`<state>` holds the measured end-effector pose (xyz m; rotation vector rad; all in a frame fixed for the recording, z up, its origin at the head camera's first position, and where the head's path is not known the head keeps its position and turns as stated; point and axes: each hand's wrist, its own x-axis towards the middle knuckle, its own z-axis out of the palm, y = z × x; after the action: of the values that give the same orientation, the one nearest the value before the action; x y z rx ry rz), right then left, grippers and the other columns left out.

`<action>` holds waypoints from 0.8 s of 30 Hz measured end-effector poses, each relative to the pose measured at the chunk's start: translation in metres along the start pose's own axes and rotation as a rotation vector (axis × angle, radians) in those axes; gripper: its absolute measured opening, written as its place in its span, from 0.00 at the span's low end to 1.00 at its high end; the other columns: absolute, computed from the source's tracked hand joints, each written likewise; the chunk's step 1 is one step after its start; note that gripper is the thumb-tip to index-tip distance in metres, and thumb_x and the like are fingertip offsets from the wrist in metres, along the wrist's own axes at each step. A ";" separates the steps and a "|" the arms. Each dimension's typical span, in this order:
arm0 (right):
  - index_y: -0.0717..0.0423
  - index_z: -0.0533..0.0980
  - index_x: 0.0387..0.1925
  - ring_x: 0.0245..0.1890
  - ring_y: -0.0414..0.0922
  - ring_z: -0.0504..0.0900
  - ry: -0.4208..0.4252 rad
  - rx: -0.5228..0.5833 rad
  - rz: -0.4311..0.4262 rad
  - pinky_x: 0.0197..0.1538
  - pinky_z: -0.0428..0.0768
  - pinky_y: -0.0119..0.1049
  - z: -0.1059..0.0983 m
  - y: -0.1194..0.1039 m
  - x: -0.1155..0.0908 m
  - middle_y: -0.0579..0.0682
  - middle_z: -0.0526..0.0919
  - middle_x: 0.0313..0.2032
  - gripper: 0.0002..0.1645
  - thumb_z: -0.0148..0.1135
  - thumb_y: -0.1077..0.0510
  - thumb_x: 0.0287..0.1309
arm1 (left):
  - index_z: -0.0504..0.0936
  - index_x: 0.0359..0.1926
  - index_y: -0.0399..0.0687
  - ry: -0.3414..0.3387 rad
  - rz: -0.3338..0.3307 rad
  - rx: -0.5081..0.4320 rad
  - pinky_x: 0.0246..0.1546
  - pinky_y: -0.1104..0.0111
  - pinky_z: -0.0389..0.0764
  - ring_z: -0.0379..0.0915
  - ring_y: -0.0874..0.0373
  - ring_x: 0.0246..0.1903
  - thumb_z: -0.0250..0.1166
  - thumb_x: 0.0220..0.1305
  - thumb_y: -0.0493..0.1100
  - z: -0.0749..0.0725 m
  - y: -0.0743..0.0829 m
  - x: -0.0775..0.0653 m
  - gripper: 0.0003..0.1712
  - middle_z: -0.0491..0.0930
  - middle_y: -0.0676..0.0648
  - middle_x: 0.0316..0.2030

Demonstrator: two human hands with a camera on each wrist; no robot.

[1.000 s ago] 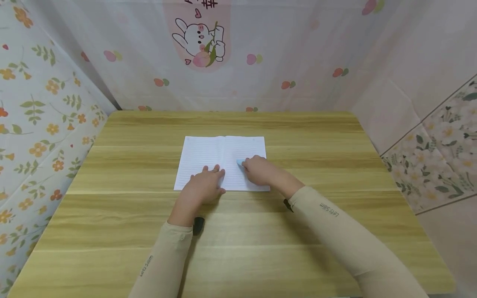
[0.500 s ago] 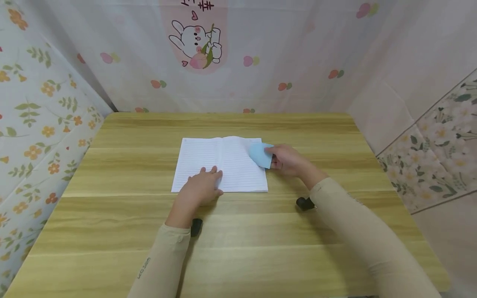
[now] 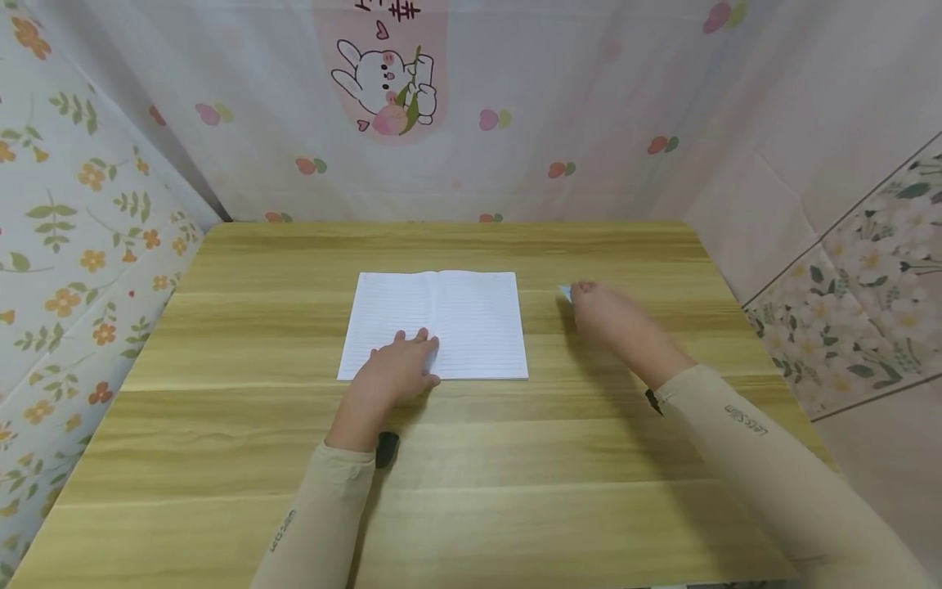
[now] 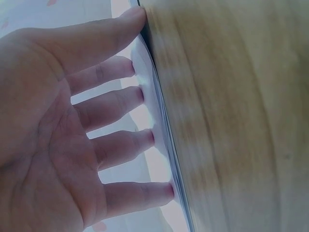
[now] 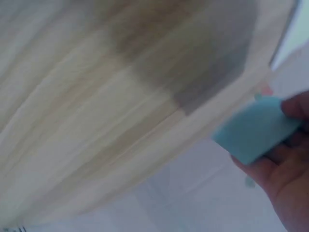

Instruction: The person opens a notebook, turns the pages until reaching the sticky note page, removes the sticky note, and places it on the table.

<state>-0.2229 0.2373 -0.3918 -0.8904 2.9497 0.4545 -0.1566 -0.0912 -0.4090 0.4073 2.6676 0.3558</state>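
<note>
An open notebook (image 3: 480, 327) with ruled white pages lies on the wooden table. My left hand (image 3: 398, 372) rests on its left page near the fold, fingers spread; the left wrist view shows the fingertips (image 4: 145, 137) pressed to the paper and the thumb at the notebook's edge. To the right of the notebook, my right hand (image 3: 609, 325) is raised over the table, pinching a light blue sticky note (image 5: 258, 126) between thumb and fingers. Only a small corner of the note shows in the head view.
The wooden table (image 3: 471, 483) reaches a patterned curtain (image 3: 471, 176) at the back. Floral cloth (image 3: 96, 270) hangs on the left, with more on the right. A black wrist device (image 3: 387, 450) shows beside the left sleeve.
My right hand has lifted the blue sticky note off the right page and carried it rightward, past the notebook's edge. The raised page has settled flat. My left hand stays in place.
</note>
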 end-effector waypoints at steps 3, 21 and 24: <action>0.80 0.71 0.52 0.50 0.63 0.81 -0.124 0.183 0.036 0.52 0.82 0.52 0.006 -0.014 -0.009 0.73 0.79 0.49 0.20 0.47 0.66 0.65 | 0.59 0.74 0.49 -0.001 0.001 0.001 0.62 0.29 0.58 0.47 0.33 0.74 0.61 0.68 0.52 0.001 -0.001 0.000 0.38 0.52 0.43 0.76; 0.62 0.38 0.77 0.78 0.57 0.40 -0.433 0.482 0.139 0.66 0.38 0.77 0.019 -0.006 -0.030 0.60 0.37 0.78 0.55 0.32 0.26 0.68 | 0.60 0.74 0.50 0.003 -0.001 -0.002 0.63 0.30 0.59 0.47 0.33 0.74 0.61 0.68 0.52 0.000 -0.002 -0.002 0.38 0.53 0.44 0.76; 0.64 0.39 0.76 0.78 0.60 0.41 -0.438 0.487 0.193 0.65 0.37 0.78 0.023 0.008 -0.041 0.63 0.38 0.77 0.56 0.31 0.26 0.68 | 0.60 0.74 0.50 0.006 0.003 -0.002 0.63 0.30 0.59 0.47 0.33 0.74 0.61 0.68 0.52 0.000 -0.001 -0.001 0.38 0.53 0.44 0.76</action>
<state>-0.1947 0.2720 -0.4069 -0.3918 2.5630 -0.0699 -0.1560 -0.0931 -0.4087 0.4105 2.6723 0.3619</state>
